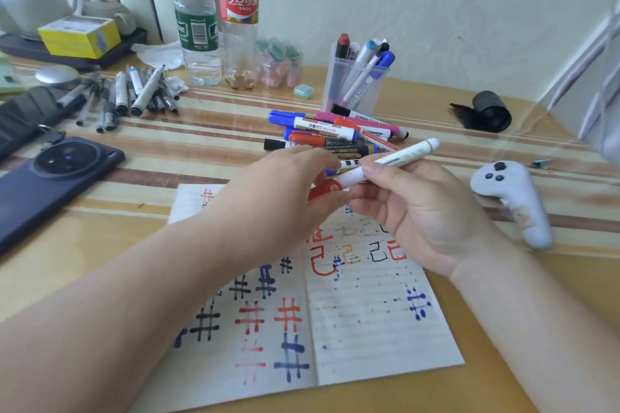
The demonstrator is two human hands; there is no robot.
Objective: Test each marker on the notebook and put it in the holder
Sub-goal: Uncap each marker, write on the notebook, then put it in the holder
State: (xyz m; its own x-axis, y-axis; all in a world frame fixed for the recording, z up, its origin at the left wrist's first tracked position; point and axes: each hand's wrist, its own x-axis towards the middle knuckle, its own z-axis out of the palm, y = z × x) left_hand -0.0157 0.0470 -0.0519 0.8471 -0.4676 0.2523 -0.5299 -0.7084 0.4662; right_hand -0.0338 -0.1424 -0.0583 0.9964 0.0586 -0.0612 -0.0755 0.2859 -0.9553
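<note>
Right hand (412, 208): you are pinching the white marker (402, 154).
Left hand (285, 198): you are gripping its red cap (323, 189), hiding the tip.
Notebook (369, 329): your arms are covering part.

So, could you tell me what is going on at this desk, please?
A person's right hand holds a white marker by its barrel while the left hand grips its red cap, above the scribbled notebook. More markers lie piled behind it; several stand in the clear holder.
</note>
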